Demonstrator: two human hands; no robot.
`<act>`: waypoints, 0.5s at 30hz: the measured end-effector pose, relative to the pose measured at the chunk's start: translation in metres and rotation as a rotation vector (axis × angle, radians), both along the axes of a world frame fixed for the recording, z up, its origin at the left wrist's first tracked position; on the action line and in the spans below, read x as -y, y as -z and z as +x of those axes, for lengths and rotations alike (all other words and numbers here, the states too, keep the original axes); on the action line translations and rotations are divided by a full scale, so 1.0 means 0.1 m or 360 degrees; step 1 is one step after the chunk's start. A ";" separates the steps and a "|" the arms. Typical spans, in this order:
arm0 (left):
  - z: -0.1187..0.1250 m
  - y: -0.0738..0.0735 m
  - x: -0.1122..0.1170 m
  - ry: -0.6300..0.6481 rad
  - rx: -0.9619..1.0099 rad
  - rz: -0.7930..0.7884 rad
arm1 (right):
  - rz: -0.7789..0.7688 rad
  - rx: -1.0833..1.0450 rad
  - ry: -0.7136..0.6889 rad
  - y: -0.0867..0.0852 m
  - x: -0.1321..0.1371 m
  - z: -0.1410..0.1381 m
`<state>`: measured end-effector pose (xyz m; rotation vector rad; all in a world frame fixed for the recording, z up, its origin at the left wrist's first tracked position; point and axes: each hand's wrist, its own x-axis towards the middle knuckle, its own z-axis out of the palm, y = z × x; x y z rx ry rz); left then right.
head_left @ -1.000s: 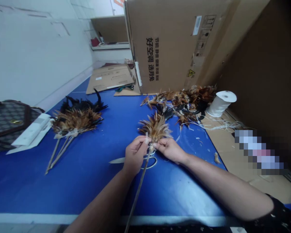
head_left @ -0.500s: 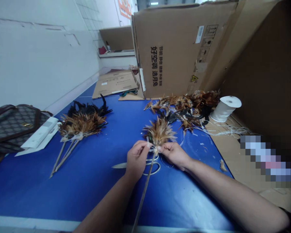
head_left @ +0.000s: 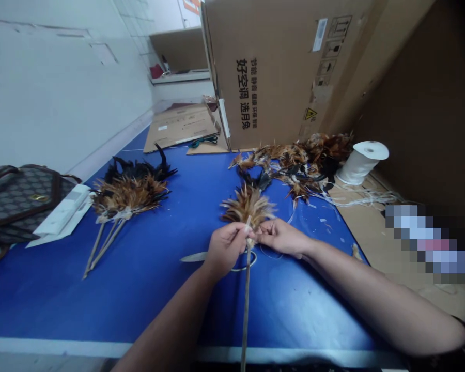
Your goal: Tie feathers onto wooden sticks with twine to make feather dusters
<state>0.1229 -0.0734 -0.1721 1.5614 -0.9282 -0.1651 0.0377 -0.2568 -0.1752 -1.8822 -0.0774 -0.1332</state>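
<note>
A feather duster with a bushy brown and tan head, black plumes beyond it, lies along a thin wooden stick pointing toward me. At the neck of the feathers, my left hand is closed in a pinch on a white string, whose flat end sticks up past the fingertips. My right hand pinches at the same neck from the other side; a fine thread loops below it, and what its fingertips grip is partly hidden. Under my left hand lies a pair of scissors, blades leftward.
Finished-looking feather dusters lie at left, near a paper and a patterned bag. Loose feathers and a white spool sit at back right. A large cardboard box stands behind; green-handled scissors lie before it.
My left hand has moved right, closer to my right hand, and the string end now stands up at its fingertips. The stick has swung more upright in view. The camera view has shifted slightly.
</note>
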 end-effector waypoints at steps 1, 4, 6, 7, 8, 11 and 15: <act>-0.01 -0.01 0.00 -0.0005 -0.0008 0.0023 | -0.0040 0.0002 -0.0058 -0.04 0.06 -0.01; -0.04 -0.04 0.01 -0.0016 -0.0019 0.0133 | -0.0128 0.0058 -0.0187 -0.20 0.25 -0.09; -0.05 -0.06 0.02 -0.0042 -0.0070 0.0222 | -0.0245 0.0149 -0.0271 -0.32 0.36 -0.17; -0.06 -0.06 0.03 -0.0061 -0.0112 0.0261 | -0.0311 0.0204 -0.0310 -0.39 0.39 -0.21; -0.07 -0.06 0.03 -0.0075 -0.0153 0.0294 | -0.0375 0.0260 -0.0341 -0.44 0.41 -0.26; -0.07 -0.05 0.05 -0.0019 -0.0152 0.0352 | -0.0512 0.0430 -0.0364 -0.55 0.38 -0.35; -0.08 -0.01 0.07 0.0193 0.0146 0.0404 | -0.0644 0.0765 -0.0261 -0.53 0.25 -0.28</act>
